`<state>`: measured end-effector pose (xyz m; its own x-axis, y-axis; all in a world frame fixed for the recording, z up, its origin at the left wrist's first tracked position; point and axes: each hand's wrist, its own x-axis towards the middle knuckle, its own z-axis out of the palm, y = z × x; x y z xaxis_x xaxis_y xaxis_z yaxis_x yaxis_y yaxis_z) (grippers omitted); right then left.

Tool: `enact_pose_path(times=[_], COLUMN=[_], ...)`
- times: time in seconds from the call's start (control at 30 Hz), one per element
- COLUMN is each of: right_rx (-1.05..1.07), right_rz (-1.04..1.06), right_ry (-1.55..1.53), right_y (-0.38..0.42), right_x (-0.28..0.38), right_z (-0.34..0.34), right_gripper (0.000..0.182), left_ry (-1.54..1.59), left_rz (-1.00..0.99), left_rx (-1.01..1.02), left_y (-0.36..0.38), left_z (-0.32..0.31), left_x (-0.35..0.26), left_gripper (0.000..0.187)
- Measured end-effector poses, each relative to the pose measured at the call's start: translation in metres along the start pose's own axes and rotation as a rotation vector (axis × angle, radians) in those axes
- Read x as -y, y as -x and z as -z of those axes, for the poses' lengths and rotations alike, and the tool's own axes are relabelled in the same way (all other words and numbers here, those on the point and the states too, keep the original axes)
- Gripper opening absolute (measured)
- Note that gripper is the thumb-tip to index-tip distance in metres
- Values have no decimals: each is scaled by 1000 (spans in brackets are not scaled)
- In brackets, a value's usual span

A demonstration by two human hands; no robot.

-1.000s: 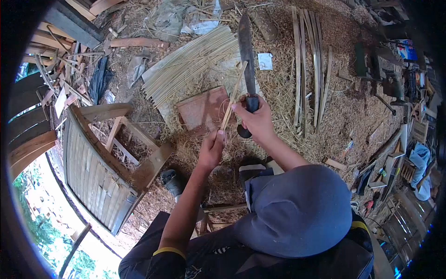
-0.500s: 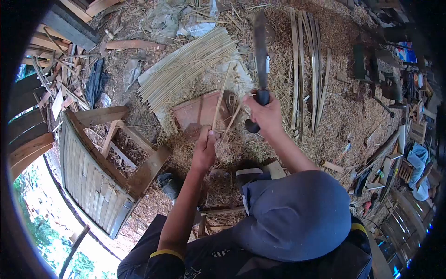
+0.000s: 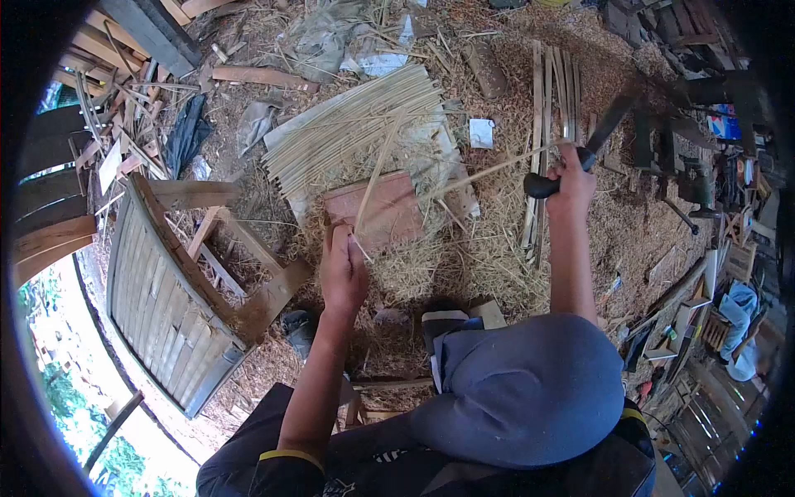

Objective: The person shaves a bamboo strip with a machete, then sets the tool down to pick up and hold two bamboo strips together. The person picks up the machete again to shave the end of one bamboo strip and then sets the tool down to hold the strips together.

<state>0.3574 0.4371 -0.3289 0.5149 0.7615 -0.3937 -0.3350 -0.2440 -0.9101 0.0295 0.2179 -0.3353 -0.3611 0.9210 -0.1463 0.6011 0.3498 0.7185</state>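
Note:
My left hand [image 3: 344,269] is closed around the lower end of a thin bamboo strip [image 3: 380,174], which slants up and away over a reddish slab [image 3: 393,219]. On the right, my right hand [image 3: 571,184] grips the black handle of a machete [image 3: 611,124], its blade pointing up and right, blurred near the tip. A second pale strip [image 3: 501,168] runs from the fingers of my right hand down toward the slab; whether it is pinched there I cannot fully make out. Beyond the slab lies a row of split bamboo strips [image 3: 348,128] side by side.
Shavings [image 3: 497,248] cover the ground around my feet. Long slats [image 3: 538,124] lie at the right. A curved wooden piece of furniture [image 3: 166,306] stands at the left, with scrap wood behind it. A white paper [image 3: 481,133] lies beyond the slab.
My right hand has swung to the right with the machete, whose blade now tilts rightward. A pale strip now stretches between that hand and the slab. My left hand has shifted slightly left.

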Motion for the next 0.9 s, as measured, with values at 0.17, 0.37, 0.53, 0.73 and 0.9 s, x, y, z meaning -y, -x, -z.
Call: enact_pose_path(times=[0.17,0.37,0.53,0.73,0.9], right_rx=[-81,-19,-65,-83,-34], right_rz=[-40,-92,-170,-106,-70], right_ry=[-107,-133,-158,-137,151], right_y=[-31,3,-10,-13,4], right_x=[-3,-35,-63,-52,-77], right_z=[18,2,-6,-13,3], right_gripper=[24,27,31,31,25], left_ry=[-44,-72,-31,-52,-181], left_rz=[-53,-108,-95,-98,-19], left_rx=[-81,-92,-63,-60,63], left_y=[4,4,7,4,3], left_z=[4,-5,-11,-15,-21], left_x=[5,6,9,5,6], left_gripper=[17,11,9,10,15])
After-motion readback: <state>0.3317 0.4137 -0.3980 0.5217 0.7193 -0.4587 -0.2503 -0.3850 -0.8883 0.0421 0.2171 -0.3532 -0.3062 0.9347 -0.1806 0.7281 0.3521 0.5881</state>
